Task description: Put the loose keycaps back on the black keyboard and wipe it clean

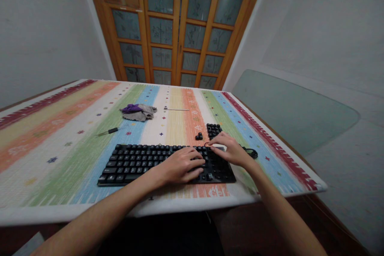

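Observation:
A black keyboard (141, 164) lies along the near side of the table. Its right-hand section is bare of most keycaps. My left hand (183, 165) rests over the keyboard right of its middle, palm down, with the fingers slightly apart and nothing visible in them. Over the keyboard's top right corner is my right hand (227, 149). Its thumb and fingertips are brought together around something thin and small that I cannot make out. Just behind that hand stands a group of loose black keycaps (213, 129), with a few more keycaps (199, 136) to their left.
A grey and purple cloth (139, 112) lies crumpled farther back. Left of the keyboard is a wire tool with a black handle (113, 130). A thin metal rod (177, 109) lies behind. A coiled black cable (250, 152) sits right of my right hand. A striped cloth (60, 144) covers the table.

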`<state>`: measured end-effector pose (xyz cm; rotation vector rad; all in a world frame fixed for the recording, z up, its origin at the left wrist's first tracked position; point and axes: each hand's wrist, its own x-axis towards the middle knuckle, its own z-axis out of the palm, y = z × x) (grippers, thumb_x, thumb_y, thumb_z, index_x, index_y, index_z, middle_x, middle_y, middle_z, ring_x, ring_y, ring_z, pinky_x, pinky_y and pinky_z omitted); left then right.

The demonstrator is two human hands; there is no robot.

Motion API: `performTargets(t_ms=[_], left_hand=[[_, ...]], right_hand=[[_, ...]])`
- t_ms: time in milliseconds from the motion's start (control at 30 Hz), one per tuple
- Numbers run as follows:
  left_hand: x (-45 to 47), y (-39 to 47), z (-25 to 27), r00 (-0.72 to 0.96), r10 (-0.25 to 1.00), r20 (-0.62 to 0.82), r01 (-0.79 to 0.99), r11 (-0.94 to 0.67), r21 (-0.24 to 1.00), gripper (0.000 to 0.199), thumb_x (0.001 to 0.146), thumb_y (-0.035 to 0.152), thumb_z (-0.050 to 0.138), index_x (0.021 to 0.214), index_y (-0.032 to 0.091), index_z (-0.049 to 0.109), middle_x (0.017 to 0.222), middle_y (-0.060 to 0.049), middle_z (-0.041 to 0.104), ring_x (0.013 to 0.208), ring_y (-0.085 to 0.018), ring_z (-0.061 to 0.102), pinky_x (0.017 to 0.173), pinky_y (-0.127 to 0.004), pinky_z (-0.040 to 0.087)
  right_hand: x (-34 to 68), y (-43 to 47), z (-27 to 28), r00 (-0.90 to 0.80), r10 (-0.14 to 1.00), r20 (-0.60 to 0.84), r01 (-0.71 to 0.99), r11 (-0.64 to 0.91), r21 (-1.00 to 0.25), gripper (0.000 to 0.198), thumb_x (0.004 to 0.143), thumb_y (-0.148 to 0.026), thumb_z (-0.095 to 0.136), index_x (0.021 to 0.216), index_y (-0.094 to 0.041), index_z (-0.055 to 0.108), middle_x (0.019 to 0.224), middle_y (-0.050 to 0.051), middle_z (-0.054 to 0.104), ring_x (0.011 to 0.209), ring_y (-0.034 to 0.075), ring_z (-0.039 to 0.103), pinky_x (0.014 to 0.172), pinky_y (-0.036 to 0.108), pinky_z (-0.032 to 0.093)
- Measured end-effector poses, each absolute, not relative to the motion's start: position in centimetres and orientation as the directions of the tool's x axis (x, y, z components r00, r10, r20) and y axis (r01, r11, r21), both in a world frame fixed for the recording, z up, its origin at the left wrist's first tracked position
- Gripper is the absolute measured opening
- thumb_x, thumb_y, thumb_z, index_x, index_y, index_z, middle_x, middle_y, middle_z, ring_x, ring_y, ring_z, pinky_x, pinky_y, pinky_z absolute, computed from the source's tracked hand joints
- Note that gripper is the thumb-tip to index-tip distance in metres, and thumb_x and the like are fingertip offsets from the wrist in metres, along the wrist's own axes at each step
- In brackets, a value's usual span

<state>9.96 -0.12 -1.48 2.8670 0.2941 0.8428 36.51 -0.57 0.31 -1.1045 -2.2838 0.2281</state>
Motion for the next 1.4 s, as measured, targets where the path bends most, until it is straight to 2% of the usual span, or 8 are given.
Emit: performTargets(t_ms=[133, 267, 367, 467, 800, 1100, 1267, 1400], left_hand=[[9.6, 0.3, -1.5, 0.782, 0.309, 0.541, 0.240, -0.951, 0.197, 0.032, 0.106, 0.027, 0.039, 0.124, 0.013, 0.062, 0.115, -0.013, 0.069, 0.105, -0.023, 0.065, 0.093, -0.040, 0.054], [9.2, 0.2, -0.9, 0.774, 0.376, 0.509, 0.290, -0.926, 0.243, 0.040, 0.107, 0.026, 0.028, 0.139, 0.014, 0.049, 0.119, -0.013, 0.069, 0.112, -0.023, 0.063, 0.107, -0.048, 0.046], [8.8, 0.2, -0.5, 0.784, 0.401, 0.474, 0.313, -0.915, 0.255, 0.048, 0.103, 0.031, 0.031, 0.148, 0.013, 0.040, 0.123, -0.014, 0.066, 0.115, -0.027, 0.059, 0.111, -0.055, 0.039], [8.7, 0.3, -0.4, 0.770, 0.427, 0.473, 0.342, -0.903, 0.260, 0.053, 0.101, 0.032, 0.035, 0.149, 0.011, 0.038, 0.127, -0.017, 0.062, 0.116, -0.030, 0.054, 0.108, -0.054, 0.040], [8.9, 0.2, -0.6, 0.741, 0.450, 0.498, 0.383, -0.893, 0.238, 0.047, 0.100, 0.029, 0.040, 0.146, 0.015, 0.041, 0.124, -0.015, 0.062, 0.112, -0.029, 0.055, 0.101, -0.049, 0.044], [9.1, 0.4, -1.0, 0.734, 0.432, 0.524, 0.390, -0.900, 0.195, 0.040, 0.100, 0.023, 0.042, 0.137, 0.012, 0.049, 0.118, -0.015, 0.065, 0.108, -0.029, 0.057, 0.097, -0.047, 0.049], [9.0, 0.1, -0.4, 0.776, 0.400, 0.487, 0.295, -0.913, 0.281, 0.041, 0.104, 0.026, 0.034, 0.140, 0.012, 0.047, 0.123, -0.015, 0.065, 0.109, -0.027, 0.058, 0.098, -0.045, 0.050], [9.0, 0.1, -0.8, 0.797, 0.370, 0.478, 0.274, -0.926, 0.259, 0.040, 0.102, 0.023, 0.037, 0.138, 0.011, 0.048, 0.128, -0.016, 0.065, 0.115, -0.027, 0.060, 0.105, -0.047, 0.047]], right_hand=[[36.9, 4.2, -0.3, -0.511, 0.753, 0.414, 0.704, 0.643, -0.301, 0.021, 0.089, -0.015, 0.060, 0.103, -0.022, 0.075, 0.100, 0.008, 0.075, 0.096, 0.025, 0.063, 0.089, 0.045, 0.050], [36.5, 7.3, -0.8, -0.581, 0.733, 0.353, 0.699, 0.672, -0.245, 0.030, 0.087, -0.010, 0.059, 0.107, -0.023, 0.077, 0.102, 0.009, 0.075, 0.094, 0.024, 0.062, 0.092, 0.045, 0.048], [36.1, 8.4, -1.0, -0.607, 0.738, 0.294, 0.713, 0.669, -0.208, 0.032, 0.086, -0.008, 0.057, 0.105, -0.023, 0.079, 0.100, 0.009, 0.076, 0.091, 0.023, 0.061, 0.089, 0.043, 0.048], [35.7, 8.9, -1.1, -0.623, 0.743, 0.243, 0.719, 0.667, -0.196, 0.034, 0.084, -0.005, 0.058, 0.102, -0.023, 0.080, 0.095, 0.008, 0.077, 0.088, 0.023, 0.062, 0.088, 0.042, 0.047], [35.7, 8.5, -0.8, -0.566, 0.770, 0.293, 0.734, 0.633, -0.244, 0.021, 0.083, -0.008, 0.064, 0.087, -0.022, 0.079, 0.085, 0.006, 0.078, 0.082, 0.022, 0.065, 0.085, 0.039, 0.047], [36.2, 2.5, 0.6, -0.449, 0.770, 0.453, 0.694, 0.620, -0.366, 0.020, 0.092, -0.024, 0.066, 0.111, -0.022, 0.072, 0.101, 0.007, 0.076, 0.094, 0.024, 0.064, 0.084, 0.039, 0.052], [35.0, -3.0, 0.5, -0.491, 0.750, 0.442, 0.592, 0.660, -0.463, 0.021, 0.095, -0.026, 0.065, 0.115, -0.024, 0.068, 0.096, 0.005, 0.072, 0.093, 0.022, 0.064, 0.084, 0.038, 0.053], [34.1, -5.5, -0.8, -0.506, 0.754, 0.418, 0.566, 0.656, -0.499, 0.023, 0.093, -0.025, 0.067, 0.116, -0.022, 0.069, 0.097, 0.007, 0.067, 0.092, 0.022, 0.063, 0.082, 0.036, 0.054]])
